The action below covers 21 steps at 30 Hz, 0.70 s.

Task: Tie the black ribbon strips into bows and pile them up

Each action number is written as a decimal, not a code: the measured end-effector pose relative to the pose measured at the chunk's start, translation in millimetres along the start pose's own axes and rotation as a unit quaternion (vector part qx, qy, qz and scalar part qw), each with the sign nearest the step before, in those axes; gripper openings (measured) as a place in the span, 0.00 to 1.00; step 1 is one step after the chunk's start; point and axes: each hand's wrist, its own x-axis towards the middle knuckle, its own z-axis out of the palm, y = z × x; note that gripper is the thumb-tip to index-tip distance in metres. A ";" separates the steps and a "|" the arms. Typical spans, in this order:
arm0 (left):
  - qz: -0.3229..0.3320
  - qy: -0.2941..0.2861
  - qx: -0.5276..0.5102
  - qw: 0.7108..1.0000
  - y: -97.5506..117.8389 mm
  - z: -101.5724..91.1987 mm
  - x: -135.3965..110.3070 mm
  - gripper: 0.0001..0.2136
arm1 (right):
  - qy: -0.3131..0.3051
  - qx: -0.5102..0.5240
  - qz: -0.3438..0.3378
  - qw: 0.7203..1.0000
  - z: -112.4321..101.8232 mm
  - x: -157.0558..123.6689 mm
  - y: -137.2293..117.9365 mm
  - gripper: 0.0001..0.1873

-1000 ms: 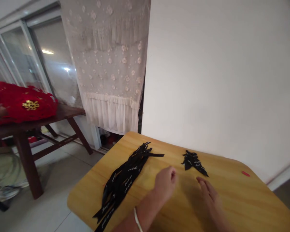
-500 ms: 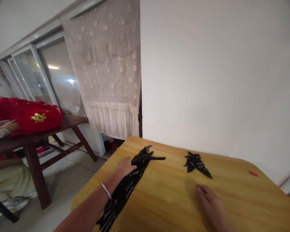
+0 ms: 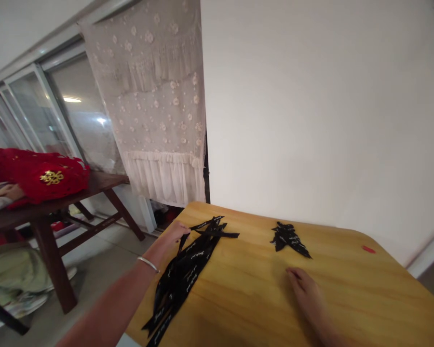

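My left hand [image 3: 178, 232], with a silver bangle on its wrist, pinches a black ribbon [image 3: 200, 225] with white lettering, near the table's left edge. Beneath and beside it lies a long pile of similar black ribbons [image 3: 188, 270], stretching toward me. A smaller bunch of folded black ribbons [image 3: 288, 238] rests near the wall side. My right hand [image 3: 304, 286] is just in front of that bunch, apart from it. Its fingers are curled together, and I cannot make out anything in them.
The wooden table [image 3: 246, 299] stands against a white wall. A small red object [image 3: 368, 249] lies at its right. On the left, a dark bench [image 3: 97, 185] carries red fabric [image 3: 65, 180] with a gold emblem, where another person's hand [image 3: 14, 191] rests. A lace curtain [image 3: 162, 125] hangs behind.
My left hand has moved left off the ribbon pile, drawing one ribbon out from it. My right hand stays near the small bunch. The view has shifted slightly.
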 end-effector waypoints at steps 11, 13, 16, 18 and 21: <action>-0.082 -0.082 -0.039 0.992 -11.7 -35.3 -2.2 0.05 | -0.006 0.007 -0.011 1.000 3.8 -0.9 6.0 0.15; -0.092 -0.077 -0.049 0.992 -14.0 -30.3 -4.9 0.07 | -0.005 0.006 -0.011 1.000 4.1 -1.4 7.5 0.15; -0.100 -0.046 -0.054 0.992 -15.4 -17.7 -2.8 0.08 | -0.007 0.012 -0.015 1.000 3.6 -1.6 8.1 0.15; -0.098 -0.032 -0.058 0.993 -16.4 -8.6 2.1 0.07 | -0.006 0.015 -0.015 1.000 2.9 -1.5 7.6 0.15; -0.071 -0.027 -0.080 0.994 -17.1 1.7 9.6 0.06 | 0.004 0.016 -0.017 1.000 2.5 -1.4 6.1 0.14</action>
